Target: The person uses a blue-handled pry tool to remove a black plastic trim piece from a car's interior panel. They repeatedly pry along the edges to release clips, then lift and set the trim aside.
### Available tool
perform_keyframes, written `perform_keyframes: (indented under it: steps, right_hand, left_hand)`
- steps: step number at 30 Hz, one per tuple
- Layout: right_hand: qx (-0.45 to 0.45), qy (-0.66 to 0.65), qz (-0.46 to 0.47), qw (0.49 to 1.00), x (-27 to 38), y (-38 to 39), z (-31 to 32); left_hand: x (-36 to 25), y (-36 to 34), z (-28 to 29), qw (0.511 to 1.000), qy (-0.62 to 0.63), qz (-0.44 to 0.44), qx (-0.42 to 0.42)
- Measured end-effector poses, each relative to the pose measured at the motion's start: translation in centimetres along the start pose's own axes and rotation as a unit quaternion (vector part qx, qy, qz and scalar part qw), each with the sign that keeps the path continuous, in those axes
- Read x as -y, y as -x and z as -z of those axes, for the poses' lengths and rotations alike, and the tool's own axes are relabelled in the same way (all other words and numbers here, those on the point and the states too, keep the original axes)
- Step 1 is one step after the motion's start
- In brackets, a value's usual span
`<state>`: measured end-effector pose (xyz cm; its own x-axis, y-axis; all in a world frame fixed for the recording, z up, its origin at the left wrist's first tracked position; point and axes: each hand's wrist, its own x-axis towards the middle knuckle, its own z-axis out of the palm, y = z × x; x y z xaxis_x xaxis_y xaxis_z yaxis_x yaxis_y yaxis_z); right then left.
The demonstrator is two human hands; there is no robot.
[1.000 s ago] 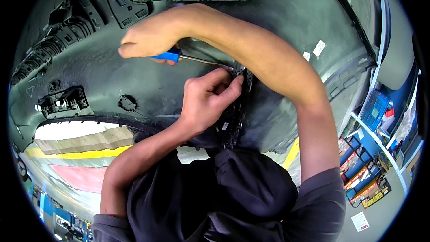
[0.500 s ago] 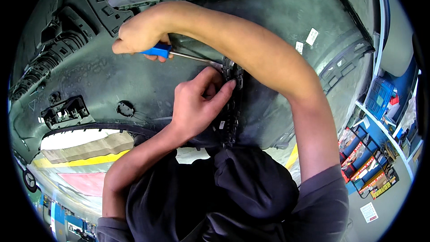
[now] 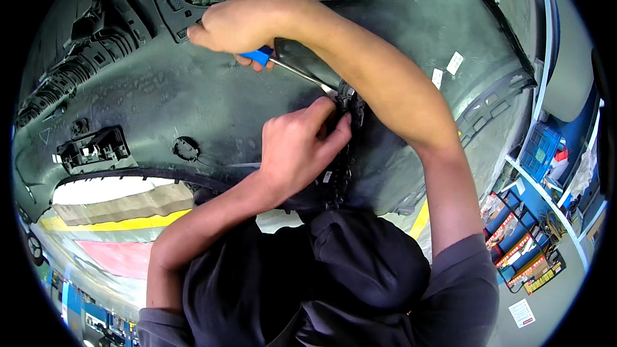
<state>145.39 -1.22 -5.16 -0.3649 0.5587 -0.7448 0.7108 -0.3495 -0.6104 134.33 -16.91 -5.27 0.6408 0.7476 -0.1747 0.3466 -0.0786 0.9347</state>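
A large dark grey plastic panel, which looks like the inside of a car bumper (image 3: 411, 22), lies in front of me. A narrow black ribbed plastic strip (image 3: 348, 99) runs up its middle toward my body. My left hand (image 3: 292, 144) is closed on the strip, thumb on one side, curled fingers on the other. Reaching across from the right, my right hand (image 3: 228, 24) grips a blue-handled screwdriver (image 3: 258, 56). The screwdriver's metal shaft slants down to the upper end of the strip, just above my left fingertips. Its very tip is hard to make out.
Black brackets (image 3: 96, 151) and a round fitting (image 3: 186, 148) sit on the panel at left. Ribbed moulding (image 3: 83, 58) lines the far left. Two white labels (image 3: 455, 63) are stuck at right. Beyond stands a rack with boxes (image 3: 524, 241) beside a blue crate (image 3: 541, 148).
The screwdriver handle and my right hand have moved right and slightly up, so the shaft slopes more steeply. My left hand keeps its grip on the strip. The whole view has shifted slightly.
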Motion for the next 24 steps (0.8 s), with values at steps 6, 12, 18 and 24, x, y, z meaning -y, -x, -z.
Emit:
perform_keyframes:
  steps: [6, 12, 18, 24]
  right_hand:
    - [-0.137, -0.152, 0.185, 0.961, -1.2, 0.9, 3.5]
    - [-0.375, -0.442, 0.208, 0.788, -2.0, 7.4, 7.6]
    - [-0.429, -0.547, 0.153, 0.703, -7.1, 10.4, 5.6]
    - [-0.473, -0.606, 0.115, 0.629, -9.6, 12.4, 5.2]
  left_hand:
    - [0.2, 0.0, 1.0, 0.984, 0.112, 0.129, 0.046]
    - [-0.4, -0.6, 1.6, 0.980, 0.113, 0.140, 0.083]
    - [-0.7, -0.6, 0.8, 0.990, 0.074, 0.103, 0.063]
    - [-0.5, -0.7, 0.9, 0.989, 0.055, 0.117, 0.073]
